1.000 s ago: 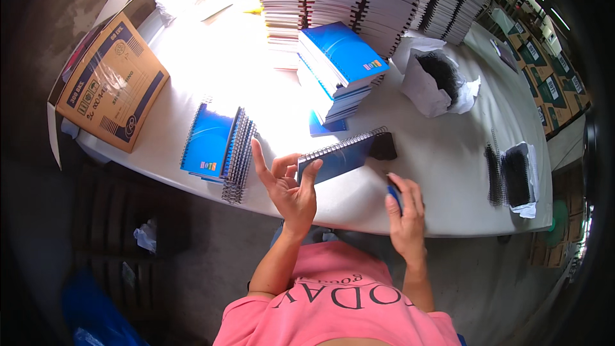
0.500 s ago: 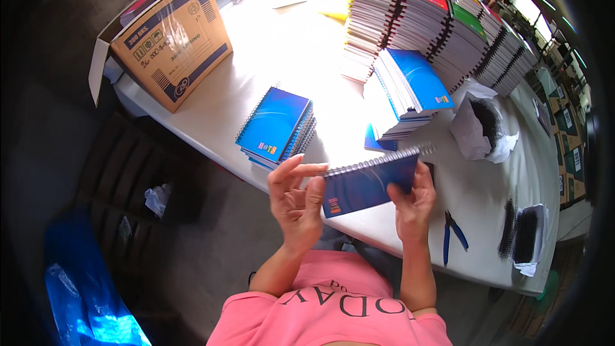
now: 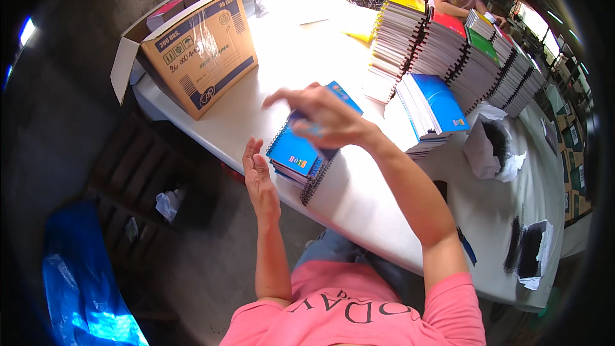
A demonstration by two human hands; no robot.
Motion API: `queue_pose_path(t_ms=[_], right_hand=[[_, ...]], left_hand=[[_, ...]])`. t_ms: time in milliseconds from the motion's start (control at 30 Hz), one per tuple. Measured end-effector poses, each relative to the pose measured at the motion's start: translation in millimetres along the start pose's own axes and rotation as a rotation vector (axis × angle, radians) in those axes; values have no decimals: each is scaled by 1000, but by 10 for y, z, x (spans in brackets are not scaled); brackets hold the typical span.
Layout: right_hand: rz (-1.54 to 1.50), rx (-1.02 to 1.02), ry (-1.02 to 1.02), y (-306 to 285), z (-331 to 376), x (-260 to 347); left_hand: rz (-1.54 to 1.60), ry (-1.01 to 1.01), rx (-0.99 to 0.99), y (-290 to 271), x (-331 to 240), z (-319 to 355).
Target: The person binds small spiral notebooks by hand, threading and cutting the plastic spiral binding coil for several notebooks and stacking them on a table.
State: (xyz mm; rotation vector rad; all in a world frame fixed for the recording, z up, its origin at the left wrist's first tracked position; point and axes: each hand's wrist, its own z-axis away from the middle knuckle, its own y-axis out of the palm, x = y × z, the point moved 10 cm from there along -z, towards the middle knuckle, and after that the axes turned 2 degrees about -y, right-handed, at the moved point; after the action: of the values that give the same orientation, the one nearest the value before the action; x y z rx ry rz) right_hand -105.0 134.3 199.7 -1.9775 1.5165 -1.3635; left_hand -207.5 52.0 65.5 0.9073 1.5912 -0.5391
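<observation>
Two bare hands are shown at a short stack of glossy blue, coil-bound notebooks (image 3: 291,147), set near the edge of a smooth white table (image 3: 378,208), apparently for easy reach. The left hand (image 3: 259,182) is held open and empty just beside the stack, fingers upright, as if it is kept there as a guard. The right hand (image 3: 330,115) is stretched over the top, blurred; whether anything is gripped cannot be told. Coils stick out on opposite sides of the stack, probably so that it lies level. To the right, a thick pile of blue-covered paper blocks (image 3: 442,102) is placed, then a crumpled white paper wrapper (image 3: 483,160) filled with black coils. Farther out, tall, ridged piles of coil-bound books (image 3: 400,45) and a stiff tan cardboard box (image 3: 205,57) are seen.
</observation>
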Motion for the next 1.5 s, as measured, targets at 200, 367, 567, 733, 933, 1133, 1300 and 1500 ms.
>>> queue_pose_path(t_ms=[200,367,567,733,933,1133,1300,1500], right_hand=[[79,-50,66,235,258,-148],[-43,-371,465,64,866,-996],[-428,-888,598,197,1276,-1101],[-564,-1089,654,436,1260,-1279],[-354,-990,724,286,1258,-1242],[713,-763,468,-550,1152,-36],[936,-770,1001,-2037,2445,-146],[92,-676,1029,-2069,2859,-922]], left_hand=[[59,-19,65,196,74,-47],[68,41,-18,277,221,-126],[318,67,-184,278,269,-105],[214,131,-187,318,278,-103],[286,84,-191,354,320,-112],[45,190,-366,-78,224,-100],[133,364,-486,-331,-420,119],[104,785,-128,407,-1142,628]])
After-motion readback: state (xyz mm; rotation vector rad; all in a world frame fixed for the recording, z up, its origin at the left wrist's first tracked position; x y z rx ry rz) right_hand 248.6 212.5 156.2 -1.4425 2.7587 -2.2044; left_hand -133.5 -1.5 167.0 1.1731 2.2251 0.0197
